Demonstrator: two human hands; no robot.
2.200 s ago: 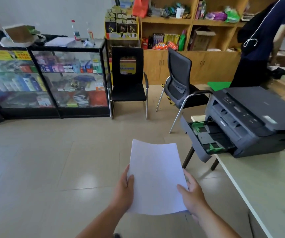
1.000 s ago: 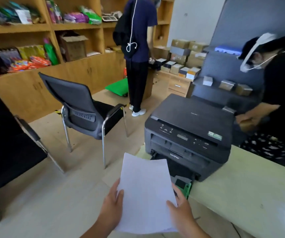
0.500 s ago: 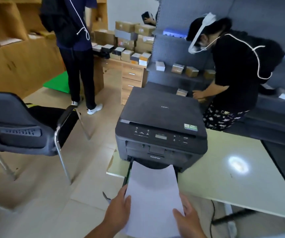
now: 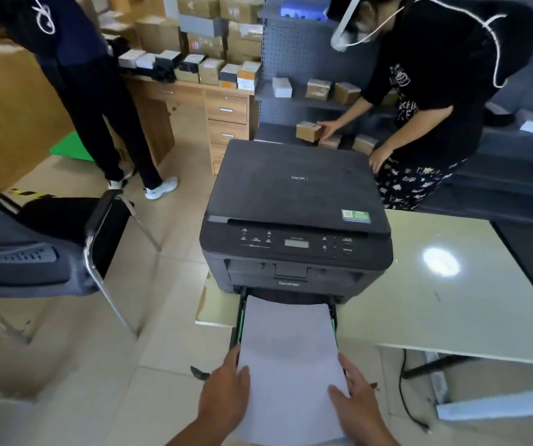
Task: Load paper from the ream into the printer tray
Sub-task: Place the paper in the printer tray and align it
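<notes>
Pale desk [image 4: 445,304] carries black printer [image 4: 294,214] at 12 o'clock. Tray [image 4: 239,320] is pulled out toward me; paper stack [image 4: 291,358] lies over it, far edge at printer mouth. My left hand [image 4: 225,395] and right hand [image 4: 360,405] pinch its sides, fingers together.

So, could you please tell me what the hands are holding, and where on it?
Both hands, left and right, hold the paper stack by its long side edges, near the end closest to the person.
</notes>
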